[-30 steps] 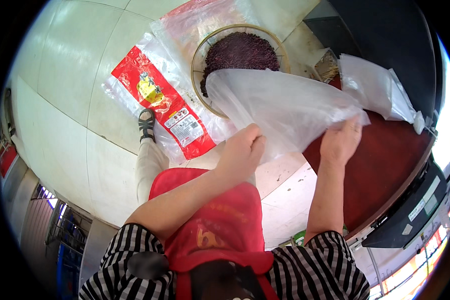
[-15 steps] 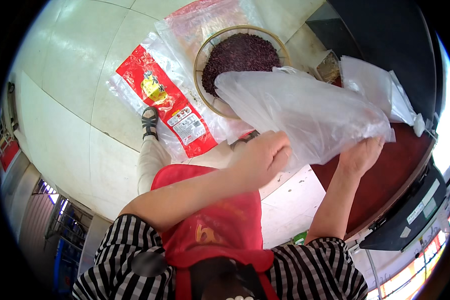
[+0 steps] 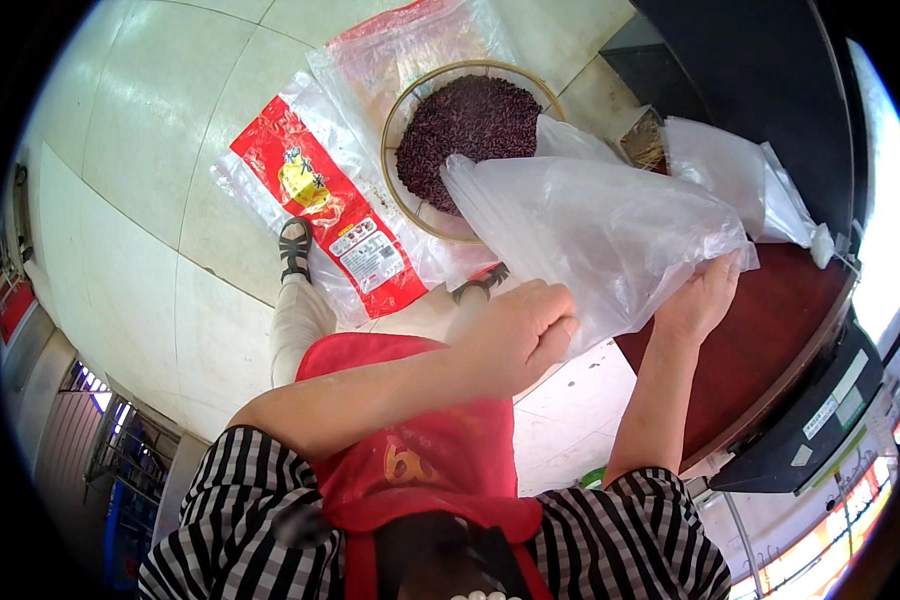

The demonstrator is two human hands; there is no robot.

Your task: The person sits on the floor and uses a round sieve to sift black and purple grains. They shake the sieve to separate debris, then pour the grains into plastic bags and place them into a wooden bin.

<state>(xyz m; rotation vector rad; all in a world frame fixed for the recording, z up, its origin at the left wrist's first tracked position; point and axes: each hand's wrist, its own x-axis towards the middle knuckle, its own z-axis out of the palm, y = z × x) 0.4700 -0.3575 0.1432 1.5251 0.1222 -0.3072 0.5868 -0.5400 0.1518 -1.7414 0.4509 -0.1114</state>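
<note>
A large translucent plastic bag (image 3: 600, 220) stretches between my hands, and its far end hangs over the near right rim of a round basket (image 3: 432, 222). Dark red beans (image 3: 460, 125) fill the basket's middle. My right hand (image 3: 705, 295) is closed around the bag's gathered right end. My left hand (image 3: 525, 330) is curled closed at the bag's near left edge, and its fingers seem to pinch the film. Part of the basket's right side is covered by the bag.
Flattened red-and-clear packaging (image 3: 370, 250) lies on the tiled floor left of the basket, beside my sandalled foot (image 3: 295, 245). Another clear bag with red print (image 3: 420, 50) lies behind. At the right, a dark red tabletop (image 3: 760, 320) carries folded clear bags (image 3: 735, 175).
My right hand has moved left and slightly up in the picture with the bag's end. The bag has bunched more between my hands. My left hand stays closed, slightly lower.
</note>
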